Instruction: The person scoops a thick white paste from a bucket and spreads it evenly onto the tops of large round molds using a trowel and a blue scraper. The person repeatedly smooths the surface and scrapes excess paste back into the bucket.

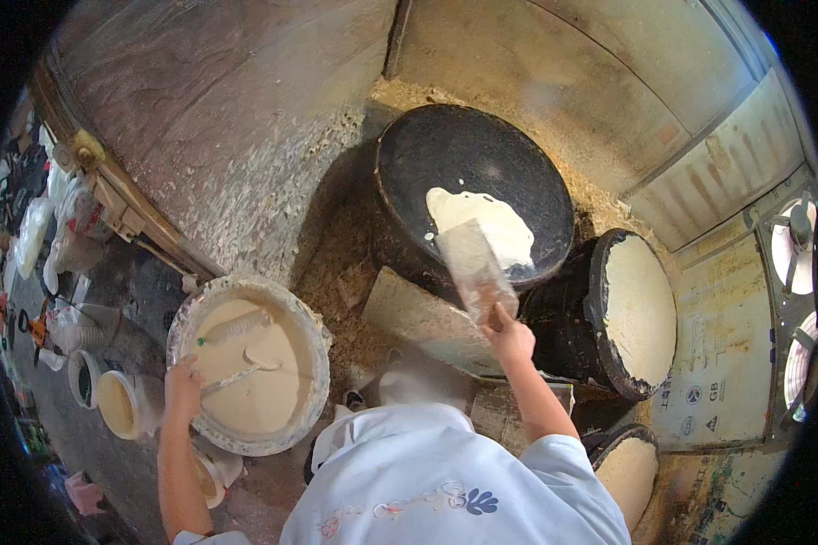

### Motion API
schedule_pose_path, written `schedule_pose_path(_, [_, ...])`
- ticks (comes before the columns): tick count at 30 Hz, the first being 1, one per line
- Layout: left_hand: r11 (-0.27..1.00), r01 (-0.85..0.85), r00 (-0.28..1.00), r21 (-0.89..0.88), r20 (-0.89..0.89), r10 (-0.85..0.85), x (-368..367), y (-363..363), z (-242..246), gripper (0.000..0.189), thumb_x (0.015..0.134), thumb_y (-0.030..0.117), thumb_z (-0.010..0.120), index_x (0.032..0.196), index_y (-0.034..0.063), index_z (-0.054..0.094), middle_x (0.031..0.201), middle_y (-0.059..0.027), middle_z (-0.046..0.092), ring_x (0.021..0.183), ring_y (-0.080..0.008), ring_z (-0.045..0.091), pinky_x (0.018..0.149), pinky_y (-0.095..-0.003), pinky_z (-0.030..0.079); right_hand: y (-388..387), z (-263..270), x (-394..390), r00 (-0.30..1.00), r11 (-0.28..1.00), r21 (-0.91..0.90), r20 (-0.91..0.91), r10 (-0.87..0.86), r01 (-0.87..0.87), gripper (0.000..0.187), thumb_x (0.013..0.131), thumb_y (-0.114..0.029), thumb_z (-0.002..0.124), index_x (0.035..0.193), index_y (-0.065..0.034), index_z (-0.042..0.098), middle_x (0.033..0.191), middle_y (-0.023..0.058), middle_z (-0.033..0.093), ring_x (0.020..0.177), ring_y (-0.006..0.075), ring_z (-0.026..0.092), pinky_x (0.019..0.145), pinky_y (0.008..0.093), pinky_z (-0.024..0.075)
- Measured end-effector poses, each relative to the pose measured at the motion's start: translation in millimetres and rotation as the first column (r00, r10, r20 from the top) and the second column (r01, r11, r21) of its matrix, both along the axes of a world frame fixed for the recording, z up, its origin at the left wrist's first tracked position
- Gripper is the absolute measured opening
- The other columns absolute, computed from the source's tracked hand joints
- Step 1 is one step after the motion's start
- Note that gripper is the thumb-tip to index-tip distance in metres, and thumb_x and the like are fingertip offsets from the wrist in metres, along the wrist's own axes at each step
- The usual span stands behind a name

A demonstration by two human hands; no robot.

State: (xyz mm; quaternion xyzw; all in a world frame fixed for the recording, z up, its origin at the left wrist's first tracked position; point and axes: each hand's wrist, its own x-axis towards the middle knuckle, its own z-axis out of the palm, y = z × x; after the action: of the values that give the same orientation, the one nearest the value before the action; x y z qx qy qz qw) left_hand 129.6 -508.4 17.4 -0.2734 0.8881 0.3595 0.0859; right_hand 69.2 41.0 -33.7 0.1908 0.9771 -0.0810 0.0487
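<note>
My right hand (510, 338) grips a flat rectangular scraper (476, 266), blurred by motion, its far end over the near part of a round black griddle (450, 146). Pale batter (487, 221) lies on the griddle in an uneven puddle with a few drops beside it. My left hand (183, 383) is at the left rim of a crusted bucket (317, 385) of batter. There, a ladle (245, 371) rests in the batter, its handle running up to my fingers; whether they close on it is hidden. A clear bottle (237, 328) with a green end lies in the batter too.
Beside the griddle, a black drum (596, 313) carries a pale layer on its round face; another round pale surface (627, 473) sits lower right. Tubs (117, 405) stand at left. A metal sheet (422, 317) leans below the griddle. Fans (794, 245) are at far right.
</note>
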Motion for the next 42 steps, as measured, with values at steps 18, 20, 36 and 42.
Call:
schedule_pose_path(18, [0.905, 0.309, 0.948, -0.291, 0.02, -0.318, -87.8, 30.4, 16.4, 0.021, 0.071, 0.01, 0.059, 0.09, 0.0037, 0.059, 0.076, -0.0176, 0.06, 0.074, -0.0321, 0.058, 0.066, -0.0366, 0.045, -7.7, 9.0, -23.8, 0.995, 0.999, -0.034, 0.096, 0.038, -0.034, 0.059, 0.069, -0.036, 0.065, 0.122, -0.0221, 0.044, 0.088, 0.016, 0.06, 0.081, 0.0268, 0.059, 0.072, 0.0348, 0.0462])
schedule_pose_path(20, [0.901, 0.32, 0.947, -0.294, 0.063, -0.316, -88.5, 26.8, 14.3, 0.02, 0.07, 0.01, 0.058, 0.089, 0.0038, 0.059, 0.078, -0.018, 0.06, 0.076, -0.0313, 0.058, 0.067, -0.0366, 0.045, 15.9, 6.2, -18.2, 0.999, 0.985, 0.167, 0.015, 0.049, -0.051, 0.057, 0.07, -0.043, 0.061, 0.122, -0.0276, 0.042, 0.074, 0.0125, 0.06, 0.071, 0.0287, 0.059, 0.063, 0.0385, 0.0466])
schedule_pose_path(36, [0.881, 0.371, 0.929, -0.293, 0.104, -0.356, -106.5, 41.1, 15.0, 0.018, 0.072, 0.013, 0.058, 0.088, 0.0054, 0.061, 0.077, -0.018, 0.06, 0.076, -0.0318, 0.058, 0.069, -0.0367, 0.046, -29.6, 9.9, -48.3, 0.999, 0.952, -0.303, -0.016, 0.031, -0.035, 0.061, 0.067, -0.041, 0.066, 0.117, -0.0116, 0.049, 0.092, 0.0152, 0.061, 0.078, 0.0261, 0.06, 0.07, 0.0349, 0.0461])
schedule_pose_path(42, [0.882, 0.337, 0.941, -0.329, 0.121, -0.315, -98.8, 31.3, 10.1, 0.021, 0.07, 0.015, 0.059, 0.087, 0.0049, 0.061, 0.077, -0.0185, 0.06, 0.075, -0.0313, 0.059, 0.068, -0.0367, 0.046, 38.9, 18.0, -36.1, 0.99, 0.978, 0.164, 0.024, -0.136, 0.131, 0.053, 0.068, -0.043, 0.063, 0.116, -0.0235, 0.05, 0.081, 0.0132, 0.062, 0.074, 0.0275, 0.06, 0.063, 0.0376, 0.0468])
